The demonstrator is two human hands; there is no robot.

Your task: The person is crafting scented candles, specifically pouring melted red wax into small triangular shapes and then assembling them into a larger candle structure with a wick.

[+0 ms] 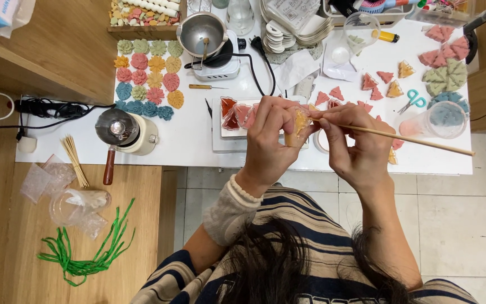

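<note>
Now the left hand [270,141] pinches a small orange-yellow moulded piece [299,123], while the right hand [351,143] grips a thin wooden skewer [412,138], its tip touching the piece, above the white table's [198,141] near edge. Push too hard, I'd say, and that soft-looking piece could crack or slip free.

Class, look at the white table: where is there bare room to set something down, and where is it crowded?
Bare white table shows between the lidded pot and the mould tray, below the flower-shaped pieces. A smaller patch lies right of the metal bowl, around the black cable. The right end, with triangular pieces and scissors, is crowded.

Bright, even overhead light; sharp picture.
Soft shadows under the hands; faint glare in the steel pot [202,29] at the table's [187,138] far edge.
</note>
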